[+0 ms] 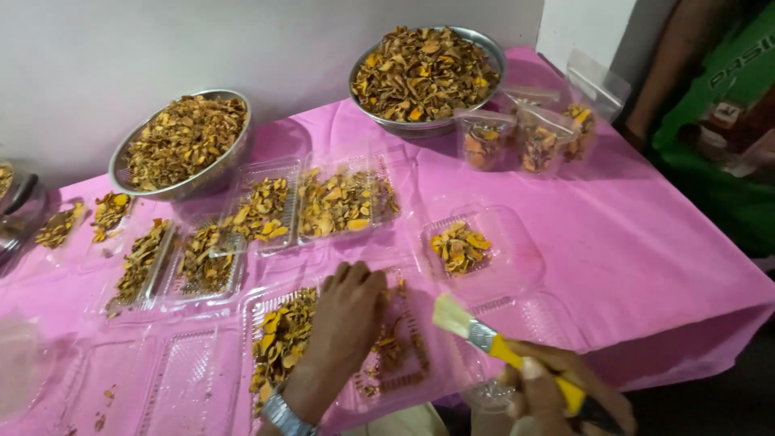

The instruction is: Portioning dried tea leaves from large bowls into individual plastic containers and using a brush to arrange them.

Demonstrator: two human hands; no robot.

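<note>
Two hands: left fingers (355, 278) on dried slices (282, 335)

Plain grey wall (266, 40); pink-clothed table (646, 242).

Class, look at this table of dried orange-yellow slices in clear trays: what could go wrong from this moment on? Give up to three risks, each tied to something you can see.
1. The left hand presses into slices in a flimsy clear tray lying near the table edge; a push might tip it off.
2. The brush in the right hand could flick pieces onto the pink cloth.
3. The open bags stand crowded together and might topple.
</note>
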